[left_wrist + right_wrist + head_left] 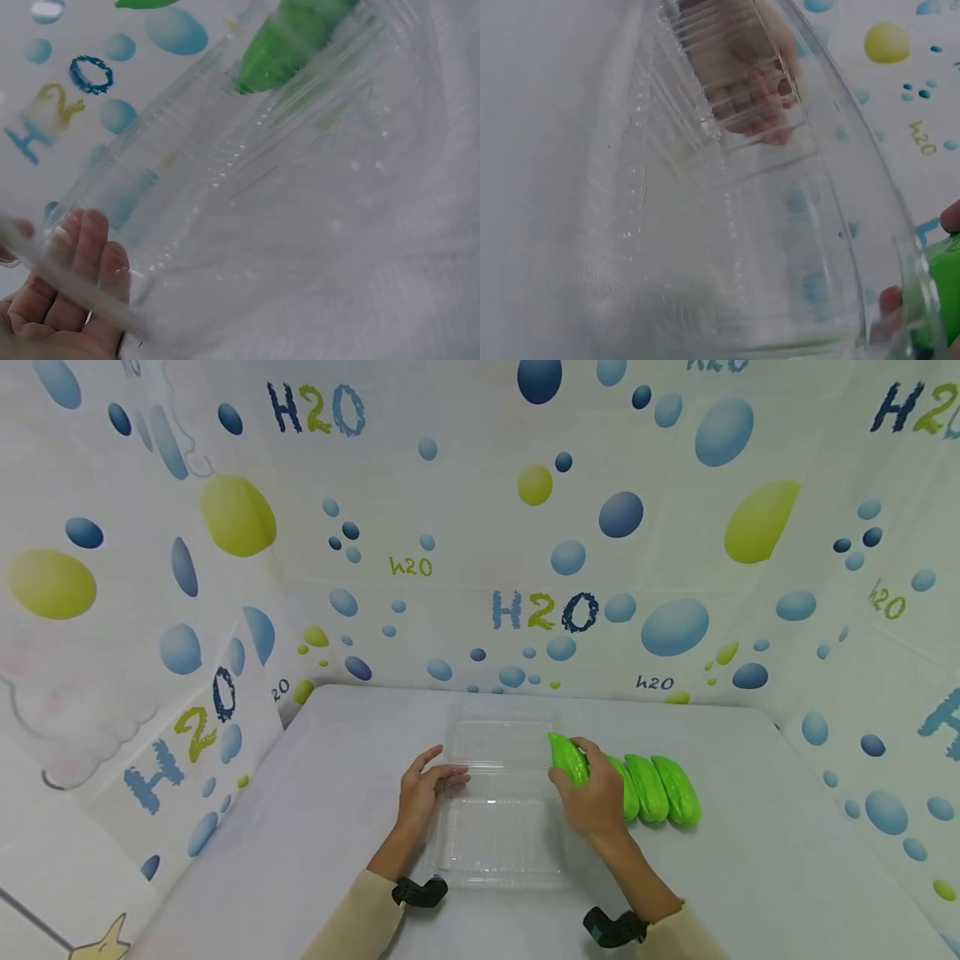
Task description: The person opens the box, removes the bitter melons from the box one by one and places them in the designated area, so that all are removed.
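A clear plastic clamshell box (498, 839) lies opened out on the white table, its two halves one behind the other. My left hand (427, 789) is at the box's left side near the fold, fingers fairly straight. In the left wrist view those fingers (88, 259) show through the clear plastic wall. My right hand (596, 797) grips a glossy bright green, long, pointed piece (568, 760) by the box's right edge, between thumb and fingers. It looks like a vegetable or fruit, but its exact kind is unclear. The right wrist view catches only part of this green piece (946, 289).
Several matching green pieces (677, 789) lie side by side on the table to the right of my right hand, which partly covers the nearest. Behind the white table (787, 860) hangs a white sheet (465, 527) printed with coloured dots and "H2O".
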Tool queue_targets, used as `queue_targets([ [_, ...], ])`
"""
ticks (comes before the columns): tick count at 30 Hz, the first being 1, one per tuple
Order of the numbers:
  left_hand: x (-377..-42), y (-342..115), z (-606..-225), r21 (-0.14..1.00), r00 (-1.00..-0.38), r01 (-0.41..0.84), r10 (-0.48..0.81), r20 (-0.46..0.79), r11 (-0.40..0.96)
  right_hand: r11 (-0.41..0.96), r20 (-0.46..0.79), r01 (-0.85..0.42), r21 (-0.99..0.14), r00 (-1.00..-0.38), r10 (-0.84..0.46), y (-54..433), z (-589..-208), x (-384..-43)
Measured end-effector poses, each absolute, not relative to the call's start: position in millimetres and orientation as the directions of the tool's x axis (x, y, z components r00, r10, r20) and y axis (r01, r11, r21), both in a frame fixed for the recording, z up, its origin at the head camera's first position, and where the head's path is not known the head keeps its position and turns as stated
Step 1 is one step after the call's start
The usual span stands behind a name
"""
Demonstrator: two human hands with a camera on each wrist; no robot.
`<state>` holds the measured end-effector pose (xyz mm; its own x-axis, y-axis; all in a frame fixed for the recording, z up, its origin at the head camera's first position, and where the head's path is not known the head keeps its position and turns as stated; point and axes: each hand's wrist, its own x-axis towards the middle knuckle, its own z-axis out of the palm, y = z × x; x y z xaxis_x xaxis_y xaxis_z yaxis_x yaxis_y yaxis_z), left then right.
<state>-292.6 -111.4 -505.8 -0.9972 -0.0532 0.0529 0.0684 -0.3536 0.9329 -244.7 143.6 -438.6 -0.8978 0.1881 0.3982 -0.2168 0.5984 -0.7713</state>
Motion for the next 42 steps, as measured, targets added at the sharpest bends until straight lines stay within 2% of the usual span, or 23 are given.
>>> queue_targets([
  [8,-292.6,-111.8,-506.2,0.938,-0.997,0.068,-0.050,0.054,-0.340,0.637,0.347,-0.137,-0.759,-0.913,0.217,163.2,-439.5,-247.4],
  [16,-292.9,-112.4,-504.7,0.940,-0.997,0.070,-0.048,0.057,-0.334,0.650,0.404,-0.164,-0.742,-0.883,0.238,179.1,-444.0,-250.6],
  [27,-291.9,-111.4,-506.7,0.936,-0.997,0.066,-0.056,0.050,-0.346,0.682,0.377,-0.091,-0.726,-0.882,0.284,210.4,-457.1,-246.4],
  [42,-291.2,-111.9,-510.0,0.940,-0.997,0.076,-0.055,0.061,-0.332,0.752,0.430,-0.059,-0.656,-0.848,0.309,244.6,-463.2,-237.9],
])
